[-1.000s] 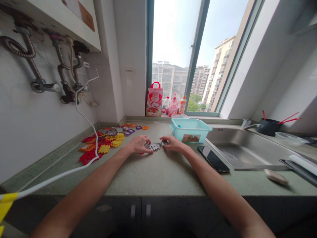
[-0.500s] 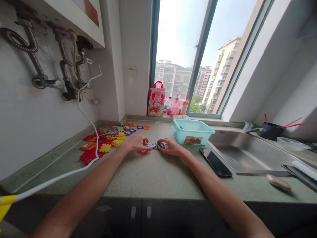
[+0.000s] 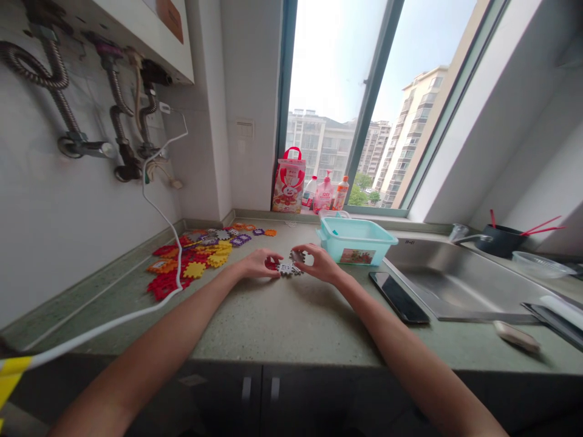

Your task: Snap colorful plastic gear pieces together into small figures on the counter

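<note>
Near the middle of the counter, my left hand (image 3: 259, 264) curls its thumb and fingers around the left end of a white toothed building piece (image 3: 285, 269) with dark markings. Red plastic (image 3: 272, 265) shows between those fingers; whether it is joined to the white piece I cannot tell. My right hand (image 3: 319, 264) pinches a grey toothed building piece (image 3: 298, 257), tilted up at the right end of the white one. Left of my hands lies a loose pile of similar toothed pieces, among them a yellow one (image 3: 195, 270), red ones (image 3: 164, 284) and purple ones (image 3: 240, 240).
A turquoise plastic box (image 3: 359, 243) stands behind my right hand, beside the steel sink (image 3: 437, 306). A black phone (image 3: 399, 297) lies right of my forearm. A white cable (image 3: 150, 308) crosses the counter's left side. Bottles (image 3: 323, 194) stand on the sill.
My right hand has lifted and tilted the grey piece, which lay flatter before. Red plastic that showed under my left hand now appears between its fingers.
</note>
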`<state>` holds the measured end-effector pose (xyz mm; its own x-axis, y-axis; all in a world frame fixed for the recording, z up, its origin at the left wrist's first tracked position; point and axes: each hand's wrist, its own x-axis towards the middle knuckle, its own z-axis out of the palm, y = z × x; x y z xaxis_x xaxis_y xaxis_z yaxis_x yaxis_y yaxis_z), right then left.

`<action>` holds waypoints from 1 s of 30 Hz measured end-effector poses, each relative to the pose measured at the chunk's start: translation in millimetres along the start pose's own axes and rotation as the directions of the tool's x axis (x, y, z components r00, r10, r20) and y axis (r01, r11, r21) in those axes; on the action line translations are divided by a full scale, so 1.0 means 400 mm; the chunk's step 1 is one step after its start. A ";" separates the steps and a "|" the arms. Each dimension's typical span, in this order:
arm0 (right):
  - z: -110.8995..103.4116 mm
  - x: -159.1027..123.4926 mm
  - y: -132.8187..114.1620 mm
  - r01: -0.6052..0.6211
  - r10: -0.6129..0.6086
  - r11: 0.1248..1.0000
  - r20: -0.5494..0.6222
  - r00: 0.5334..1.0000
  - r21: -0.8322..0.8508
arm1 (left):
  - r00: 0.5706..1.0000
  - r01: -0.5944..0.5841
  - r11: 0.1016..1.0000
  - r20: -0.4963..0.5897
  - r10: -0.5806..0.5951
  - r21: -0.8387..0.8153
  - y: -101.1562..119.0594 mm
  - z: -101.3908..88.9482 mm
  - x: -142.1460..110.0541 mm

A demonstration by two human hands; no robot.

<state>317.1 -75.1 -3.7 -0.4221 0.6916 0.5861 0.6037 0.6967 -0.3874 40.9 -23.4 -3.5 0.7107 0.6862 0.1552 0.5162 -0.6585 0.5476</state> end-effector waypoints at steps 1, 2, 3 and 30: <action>0.007 0.000 -0.008 0.015 -0.016 1.000 0.013 1.000 0.023 | 1.000 -0.006 0.998 0.013 0.007 -0.061 -0.004 0.003 0.002; 0.016 -0.001 -0.014 0.019 -0.020 0.999 0.041 0.999 0.040 | 1.000 -0.008 0.993 0.020 0.010 -0.116 -0.010 0.005 0.004; 0.026 -0.001 -0.018 0.013 -0.017 0.999 0.085 0.996 0.049 | 1.000 -0.008 0.988 0.019 0.011 -0.154 -0.016 0.006 0.005; 0.020 -0.013 0.013 -0.189 0.226 0.960 0.173 0.959 -0.209 | 0.995 -0.006 0.947 -0.096 0.039 0.322 -0.026 -0.043 -0.010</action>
<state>317.0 -73.6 -14.5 -0.3852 0.8535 0.3510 0.8002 0.4983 -0.3338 24.6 -13.9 4.1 0.6810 0.6866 0.2546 0.6386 -0.7270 0.2525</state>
